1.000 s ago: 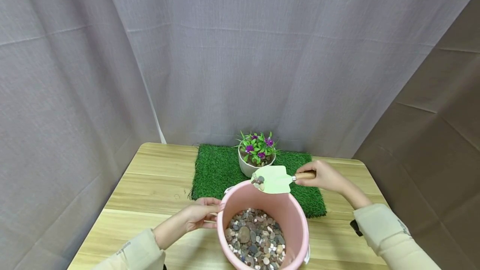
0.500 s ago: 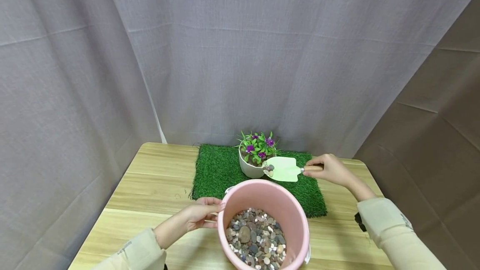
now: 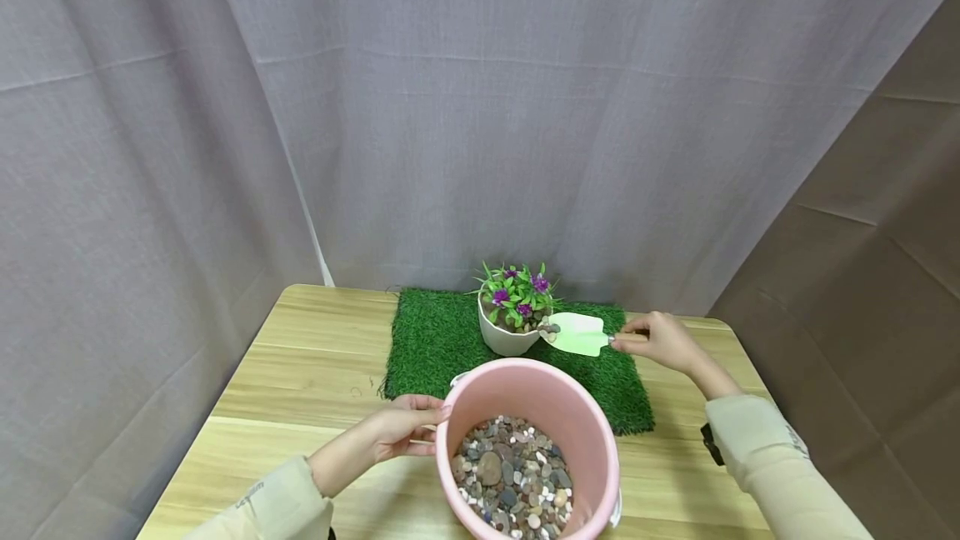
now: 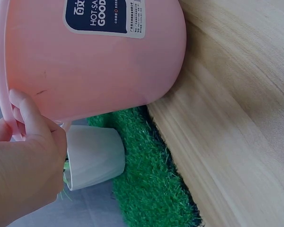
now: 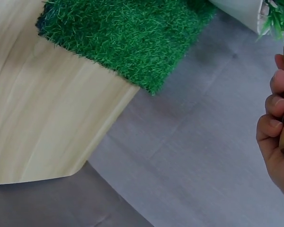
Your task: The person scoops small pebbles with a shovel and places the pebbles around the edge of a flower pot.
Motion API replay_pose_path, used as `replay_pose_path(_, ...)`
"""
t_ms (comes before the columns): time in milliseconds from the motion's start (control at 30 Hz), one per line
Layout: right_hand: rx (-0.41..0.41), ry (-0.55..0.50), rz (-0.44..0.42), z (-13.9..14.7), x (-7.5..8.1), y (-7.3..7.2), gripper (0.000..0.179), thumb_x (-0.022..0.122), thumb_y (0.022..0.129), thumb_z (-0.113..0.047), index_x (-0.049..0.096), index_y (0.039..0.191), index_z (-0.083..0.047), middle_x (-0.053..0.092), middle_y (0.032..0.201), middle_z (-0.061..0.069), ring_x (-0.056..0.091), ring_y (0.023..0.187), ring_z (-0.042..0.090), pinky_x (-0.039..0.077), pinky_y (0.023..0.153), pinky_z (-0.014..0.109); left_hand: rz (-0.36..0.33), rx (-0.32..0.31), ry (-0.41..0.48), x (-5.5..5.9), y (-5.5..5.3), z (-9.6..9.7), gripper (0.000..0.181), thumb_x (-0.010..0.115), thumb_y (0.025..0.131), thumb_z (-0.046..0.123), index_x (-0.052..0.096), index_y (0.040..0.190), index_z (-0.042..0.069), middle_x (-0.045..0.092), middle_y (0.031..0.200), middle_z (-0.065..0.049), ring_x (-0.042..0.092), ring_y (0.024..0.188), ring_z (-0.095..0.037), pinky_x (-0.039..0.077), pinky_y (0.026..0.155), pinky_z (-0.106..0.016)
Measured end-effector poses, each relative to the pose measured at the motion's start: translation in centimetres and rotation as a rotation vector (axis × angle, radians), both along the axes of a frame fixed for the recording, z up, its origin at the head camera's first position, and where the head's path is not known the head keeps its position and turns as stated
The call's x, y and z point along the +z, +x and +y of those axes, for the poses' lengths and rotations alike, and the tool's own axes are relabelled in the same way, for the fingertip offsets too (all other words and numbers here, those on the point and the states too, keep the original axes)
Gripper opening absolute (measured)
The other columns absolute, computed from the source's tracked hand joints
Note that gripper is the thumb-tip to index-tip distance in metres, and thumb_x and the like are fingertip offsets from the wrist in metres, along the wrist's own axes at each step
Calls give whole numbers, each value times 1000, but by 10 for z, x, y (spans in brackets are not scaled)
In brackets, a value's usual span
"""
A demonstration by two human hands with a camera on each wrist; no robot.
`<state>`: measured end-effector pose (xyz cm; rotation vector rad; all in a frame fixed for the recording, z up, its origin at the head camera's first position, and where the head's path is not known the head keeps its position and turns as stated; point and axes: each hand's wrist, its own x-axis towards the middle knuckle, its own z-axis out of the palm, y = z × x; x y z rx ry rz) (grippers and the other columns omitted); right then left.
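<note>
Wooden table (image 3: 315,365) with a grass mat (image 3: 435,340), grey curtains close behind. Left hand (image 3: 401,427) grips the pink bucket (image 3: 525,390) rim near the front edge. Right hand (image 3: 660,340) is wrapped around the trowel (image 3: 577,333), tipping pebbles (image 3: 551,328) at the flower pot (image 3: 506,338) on the mat.

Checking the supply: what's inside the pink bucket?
The bucket holds mixed pebbles across its bottom. The near rim hides those closest to the camera, and their depth can't be seen.

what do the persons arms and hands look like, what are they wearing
Both hands are bare, with no gloves and no rings that show: the left hand and the right hand. Each arm wears a long pale cream sleeve ending at the wrist. The left sleeve carries small dark lettering near the cuff, too small to read. A dark strap or device sits under the right wrist.
</note>
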<state>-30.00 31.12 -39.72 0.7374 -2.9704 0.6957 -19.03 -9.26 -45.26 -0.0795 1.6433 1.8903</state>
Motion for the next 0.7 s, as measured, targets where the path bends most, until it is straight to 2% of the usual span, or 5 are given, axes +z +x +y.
replay_pose_path(367, -66, 31, -19, -8, -16, -13, 24, 69, 84, -26, 74, 87, -3, 56, 61, -4, 33, 48, 4, 29, 44, 17, -7, 7, 2, -1, 0, 1, 23, 58, 91, 11, 56, 109, -3, 61, 76, 2, 59, 63, -4, 61, 64, -18)
replay_pose_path(567, -136, 66, -41, -22, -16, -17, 24, 67, 85, -28, 73, 74, -7, 41, 49, -7, 29, 46, 7, 27, 43, 20, 4, 3, 1, -2, 0, -1, 27, 59, 91, 12, 55, 112, -5, 62, 78, 1, 60, 64, -4, 61, 65, -19)
replay_pose_path(700, -218, 110, -81, -38, -9, -19, 28, 66, 85, -31, 74, 79, -5, 50, 53, -4, 38, 47, 10, 33, 44, 22, 13, 0, 1, -5, 0, -4, 26, 60, 90, 12, 56, 111, -4, 62, 78, 1, 60, 65, -4, 61, 66, -19)
